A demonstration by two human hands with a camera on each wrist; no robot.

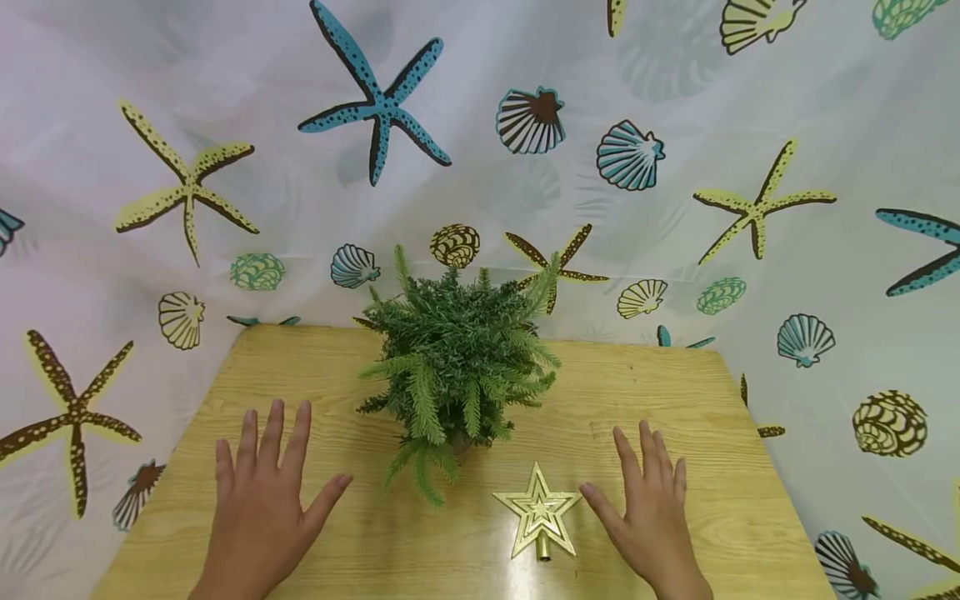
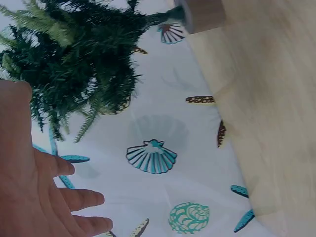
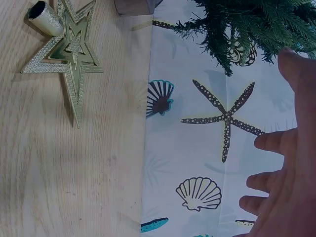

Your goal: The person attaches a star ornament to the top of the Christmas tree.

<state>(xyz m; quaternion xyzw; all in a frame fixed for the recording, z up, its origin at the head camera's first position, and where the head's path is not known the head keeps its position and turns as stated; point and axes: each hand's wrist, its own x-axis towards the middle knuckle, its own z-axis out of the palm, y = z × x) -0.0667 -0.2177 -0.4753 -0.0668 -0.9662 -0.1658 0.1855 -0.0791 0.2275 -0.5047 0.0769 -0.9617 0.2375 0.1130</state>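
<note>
A small artificial Christmas tree [image 1: 457, 350] stands upright toward the back middle of the wooden table; the left wrist view shows its short stem and brown base [image 2: 205, 14]. In front of it, slightly right, lies a gold star tree topper [image 1: 538, 510] with a tube socket [image 3: 45, 19] at its bottom. My left hand [image 1: 262, 500] is spread palm down left of the tree, holding nothing. To the right of the star, my right hand [image 1: 651, 517] is also spread with straight fingers. Its thumb tip is close beside the star's right point; contact cannot be told.
The wooden table [image 1: 645, 392] narrows toward its back edge in the head view. A white curtain [image 1: 480, 192] printed with starfish and shells hangs behind the table and along both its sides, near the edges.
</note>
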